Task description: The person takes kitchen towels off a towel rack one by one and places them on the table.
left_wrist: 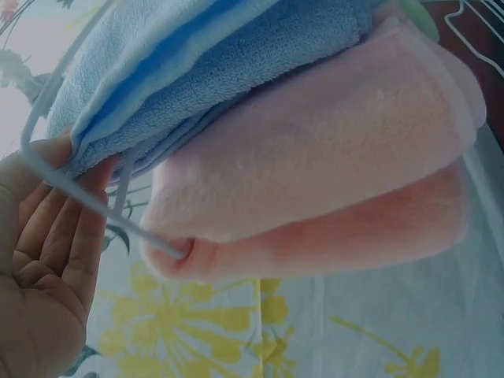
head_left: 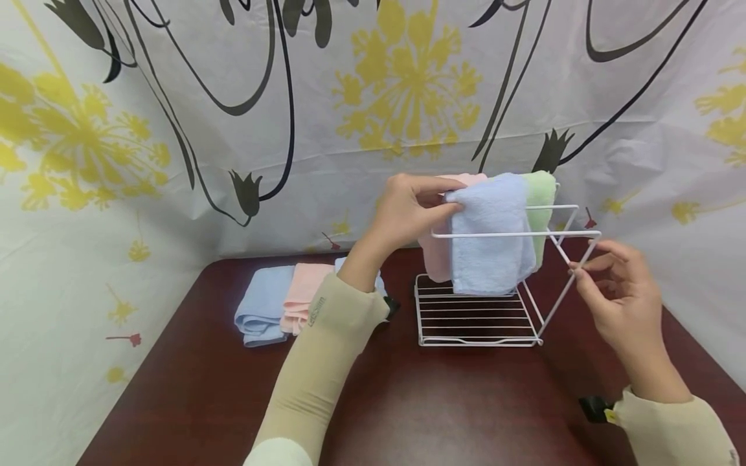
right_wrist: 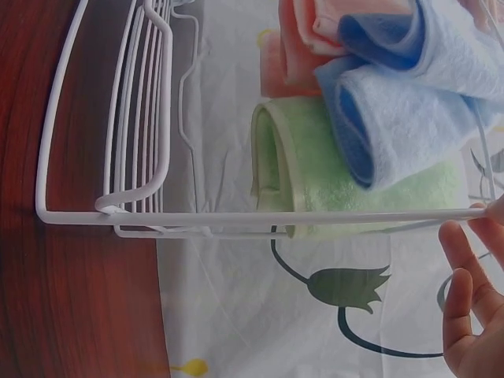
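Left hand (head_left: 402, 210) pinches hanging blue towel (head_left: 492, 239), which lies toward its 4 o'clock, long axis 12-to-6. Right hand (head_left: 626, 298), farther from towel, pinches white rack (head_left: 571, 233).

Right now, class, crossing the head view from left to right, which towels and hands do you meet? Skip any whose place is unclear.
Folded light-blue towel, folded pink towel, left hand, hanging light-blue towel, hanging light-green towel, right hand.
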